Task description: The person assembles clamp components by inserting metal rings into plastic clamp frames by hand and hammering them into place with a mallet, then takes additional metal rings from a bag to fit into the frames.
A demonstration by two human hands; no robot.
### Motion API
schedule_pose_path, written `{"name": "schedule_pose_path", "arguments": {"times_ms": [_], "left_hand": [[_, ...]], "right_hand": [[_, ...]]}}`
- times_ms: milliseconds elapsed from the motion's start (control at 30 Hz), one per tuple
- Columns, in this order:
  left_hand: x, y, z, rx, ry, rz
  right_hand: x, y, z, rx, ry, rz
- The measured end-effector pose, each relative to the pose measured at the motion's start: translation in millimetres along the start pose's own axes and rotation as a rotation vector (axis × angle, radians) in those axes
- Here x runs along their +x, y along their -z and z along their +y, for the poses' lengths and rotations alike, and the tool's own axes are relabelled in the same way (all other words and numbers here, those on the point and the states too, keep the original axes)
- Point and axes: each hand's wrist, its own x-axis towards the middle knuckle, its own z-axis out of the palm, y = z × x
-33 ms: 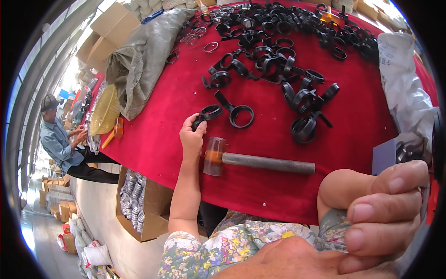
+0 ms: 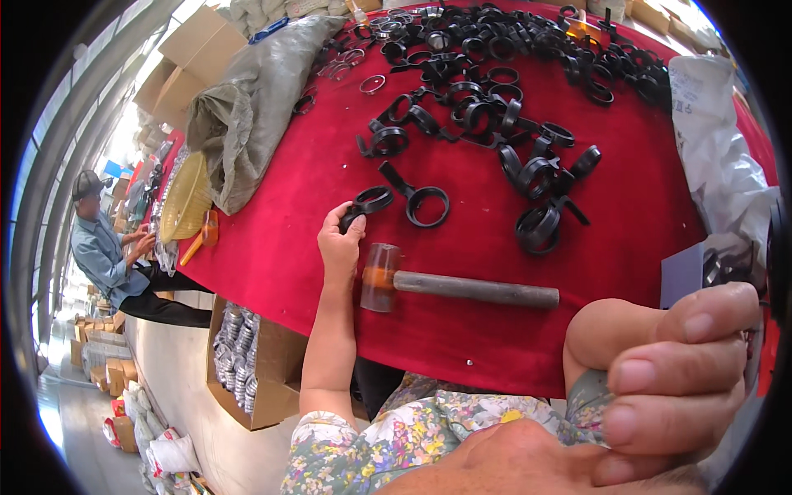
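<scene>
My left hand is closed on a black ring clamp, gripping its lower left end between thumb and fingers above the red cloth. Just right of it, another black ring with a strap-like handle lies by itself. A mallet with a clear head, an orange middle and a grey handle rests on the cloth near my left wrist. Very close to the camera at the lower right, my right hand has its fingers curled; whatever is inside them, if anything, is hidden.
Many black ring clamps and some metal rings cover the far side of the table. A grey sack, a yellow basket and an orange mallet sit left. White bags lie right. A carton of metal rings stands below; a person works beyond.
</scene>
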Motion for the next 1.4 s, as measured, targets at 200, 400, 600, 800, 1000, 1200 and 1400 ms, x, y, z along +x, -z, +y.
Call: {"name": "schedule_pose_path", "arguments": {"times_ms": [200, 400, 600, 800, 1000, 1200, 1400], "left_hand": [[-5, 13, 3, 0.034, -0.017, 0.033], [-1, 8, -3, 0.064, -0.014, -0.015], [-2, -6, 3, 0.015, -0.002, -0.027], [-26, -6, 57, 0.064, 0.056, -0.112], [-13, 14, 18, 0.041, 0.058, 0.008], [-4, 9, 9, 0.080, -0.066, 0.028], [-5, 1, 9, 0.024, -0.078, 0.035]], "right_hand": [[-45, 59, -60, 0.030, -0.013, 0.042], [-31, 38, -6, 0.025, -0.058, 0.059], [-28, 29, 9, 0.018, -0.091, 0.059], [-47, -5, 17, 0.145, -0.147, -0.268], [-55, -10, 13, 0.005, -0.265, -0.672], [-88, -48, 9, 0.159, -0.391, -1.051], [-114, -73, 8, 0.059, -0.441, -1.247]]}}
